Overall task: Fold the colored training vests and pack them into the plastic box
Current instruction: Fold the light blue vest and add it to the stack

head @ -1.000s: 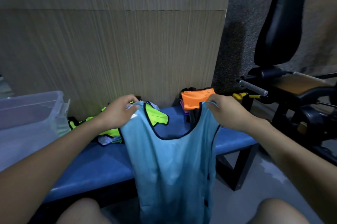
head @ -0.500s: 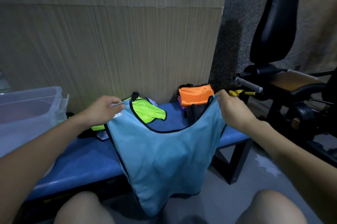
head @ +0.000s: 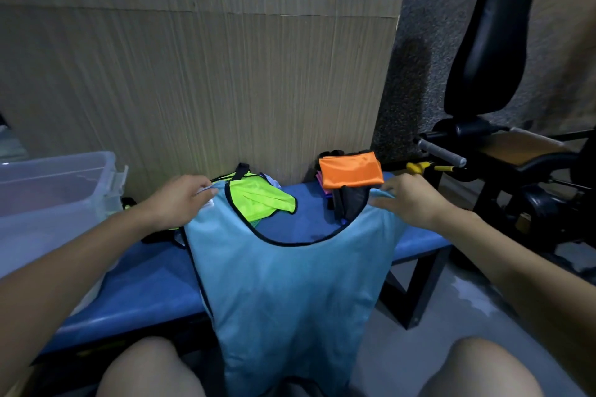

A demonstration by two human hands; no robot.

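Light blue vest (head: 287, 293) spread over the near edge of the blue surface (head: 135, 283), lower part hanging down past that edge between the knees. Left hand (head: 180, 203) pinching the left shoulder strap, right hand (head: 409, 199) pinching the right strap. Neon green vest (head: 261, 199) crumpled at the far edge. Folded orange vest (head: 350, 169) toward the far right corner. Clear plastic box (head: 54, 190) at the left end.
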